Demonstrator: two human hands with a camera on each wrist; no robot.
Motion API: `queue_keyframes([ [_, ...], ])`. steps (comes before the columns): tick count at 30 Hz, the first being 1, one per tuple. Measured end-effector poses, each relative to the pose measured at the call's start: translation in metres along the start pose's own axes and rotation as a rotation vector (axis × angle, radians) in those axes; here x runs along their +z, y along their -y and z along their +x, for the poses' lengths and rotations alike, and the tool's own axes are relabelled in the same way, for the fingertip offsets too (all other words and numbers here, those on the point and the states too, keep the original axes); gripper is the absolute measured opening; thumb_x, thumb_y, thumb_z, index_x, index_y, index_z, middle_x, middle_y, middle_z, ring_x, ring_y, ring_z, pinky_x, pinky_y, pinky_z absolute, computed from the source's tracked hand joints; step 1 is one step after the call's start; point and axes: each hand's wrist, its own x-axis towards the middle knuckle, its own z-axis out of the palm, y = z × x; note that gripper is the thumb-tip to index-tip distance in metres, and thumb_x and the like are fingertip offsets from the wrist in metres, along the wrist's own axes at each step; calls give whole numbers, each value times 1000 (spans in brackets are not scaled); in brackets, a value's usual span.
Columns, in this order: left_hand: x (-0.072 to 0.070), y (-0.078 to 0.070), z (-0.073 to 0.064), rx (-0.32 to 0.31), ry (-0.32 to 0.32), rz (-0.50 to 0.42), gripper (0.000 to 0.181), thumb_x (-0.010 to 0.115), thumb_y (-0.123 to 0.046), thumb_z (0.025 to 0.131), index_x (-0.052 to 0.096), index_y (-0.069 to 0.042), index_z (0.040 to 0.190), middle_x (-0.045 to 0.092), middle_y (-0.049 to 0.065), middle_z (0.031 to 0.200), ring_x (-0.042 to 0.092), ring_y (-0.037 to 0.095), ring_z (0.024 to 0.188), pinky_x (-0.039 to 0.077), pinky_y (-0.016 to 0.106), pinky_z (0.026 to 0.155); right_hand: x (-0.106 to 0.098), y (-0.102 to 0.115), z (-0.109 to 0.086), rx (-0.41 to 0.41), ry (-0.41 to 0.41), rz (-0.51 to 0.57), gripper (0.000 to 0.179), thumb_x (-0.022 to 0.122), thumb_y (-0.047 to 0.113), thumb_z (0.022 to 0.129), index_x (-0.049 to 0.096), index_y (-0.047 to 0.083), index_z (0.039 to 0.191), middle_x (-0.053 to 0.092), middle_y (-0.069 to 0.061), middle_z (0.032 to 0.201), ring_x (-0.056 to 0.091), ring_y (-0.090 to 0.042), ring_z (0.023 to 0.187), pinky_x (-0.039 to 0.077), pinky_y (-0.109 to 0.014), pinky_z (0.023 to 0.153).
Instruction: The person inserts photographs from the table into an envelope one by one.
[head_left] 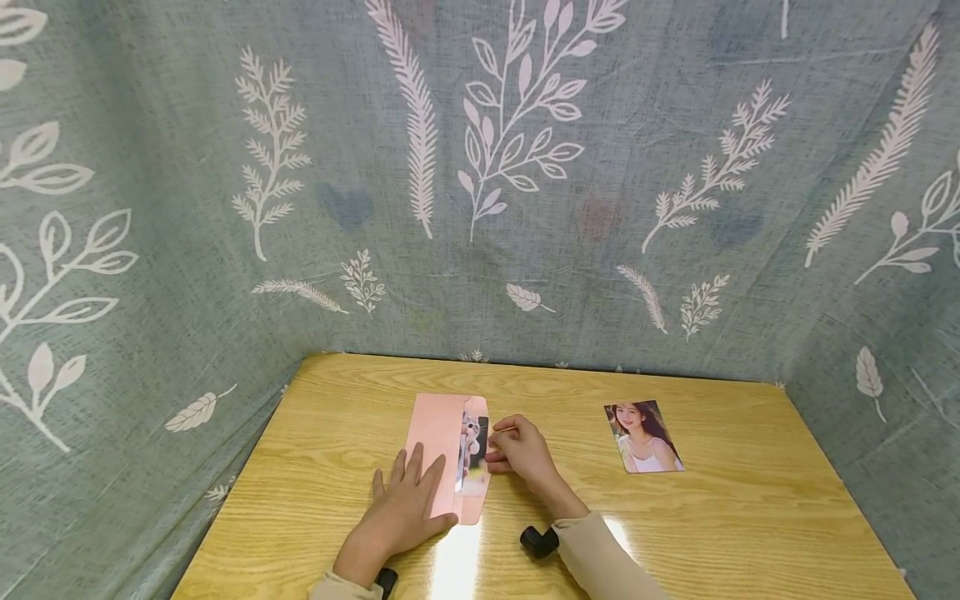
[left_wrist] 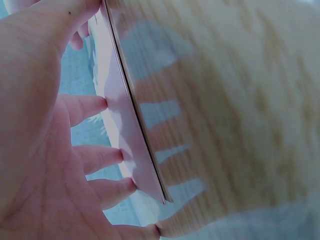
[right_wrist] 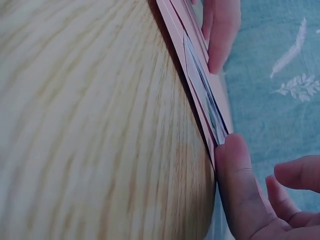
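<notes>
A pink envelope [head_left: 435, 433] lies on the table with its flap unfolded to the right. Partly inside its opening is a photo of a cat [head_left: 474, 454], whose right part lies over the flap. My left hand [head_left: 405, 504] rests on the envelope's lower left with spread fingers; in the left wrist view its fingertips [left_wrist: 114, 156] touch the pink paper. At the photo's outer edge is my right hand [head_left: 521, 454]. The right wrist view shows its fingertips [right_wrist: 233, 150] against that edge, while other fingers stay raised and apart.
To the right on the wooden table [head_left: 720, 517] lies a portrait photo [head_left: 643, 437] of a person in a white top. Blue-green curtains [head_left: 450, 275] with white leaf prints hang behind the table and along both sides.
</notes>
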Motion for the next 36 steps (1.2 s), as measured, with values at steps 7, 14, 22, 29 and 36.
queue_keyframes([
  [7,3,2,2,4,0,4,91,67,-64,85,37,-16,156,18,26,161,15,51,145,13,80,102,5,-2,3,4,6,2,25,57,5,99,53,-11,117,64,-24,101,72,-35,79,60,-43,67],
  [14,4,4,2,0,7,0,91,67,-65,85,36,-17,157,17,25,162,14,51,146,13,80,102,9,4,1,1,26,10,27,55,8,102,52,-13,118,62,-28,104,71,-39,81,60,-45,69],
  [22,4,3,2,-1,6,1,91,67,-65,85,37,-17,156,17,25,162,15,50,146,13,80,102,17,36,-18,8,34,-14,26,51,4,103,51,-16,118,59,-34,109,67,-49,91,58,-51,76],
  [29,3,2,1,-1,10,-14,90,67,-64,86,37,-17,157,16,25,162,13,50,146,12,80,102,16,16,-4,15,40,-5,26,51,5,103,52,-16,118,60,-33,108,67,-49,90,58,-52,75],
  [36,1,1,1,-1,10,-14,91,68,-63,86,37,-17,157,17,25,162,14,51,146,13,80,102,15,-1,7,8,31,8,26,54,9,102,54,-12,117,62,-27,104,71,-40,82,60,-45,68],
])
